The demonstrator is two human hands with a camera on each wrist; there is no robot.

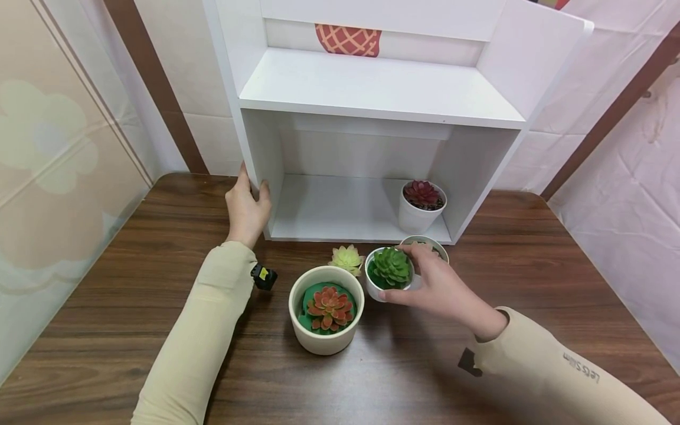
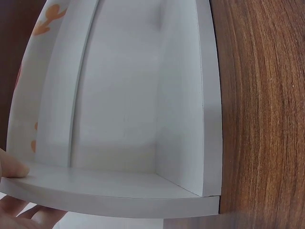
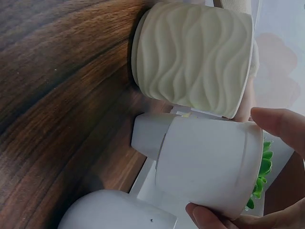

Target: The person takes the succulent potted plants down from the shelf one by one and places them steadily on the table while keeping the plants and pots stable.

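My left hand (image 1: 247, 212) grips the left side panel of a white two-tier shelf (image 1: 382, 79); in the left wrist view its thumb is on the panel's inner face, fingers on the other side. With thumb and fingers, my right hand (image 1: 441, 289) holds a small white pot (image 3: 209, 164) by its rim, a green succulent (image 1: 391, 267) in it. The right wrist view shows this pot raised off the table. Left of it stands a ribbed cream pot (image 1: 324, 343) with a red-orange succulent (image 1: 330, 308). Partly hidden behind my right hand is another pot (image 1: 444, 252).
A white pot (image 1: 413, 218) with a dark red succulent stands at the right of the lower shelf board. A pale yellow-green succulent (image 1: 346, 258) shows in front of the shelf. Everything stands on a brown wooden table (image 1: 95, 307), with cloth walls around it.
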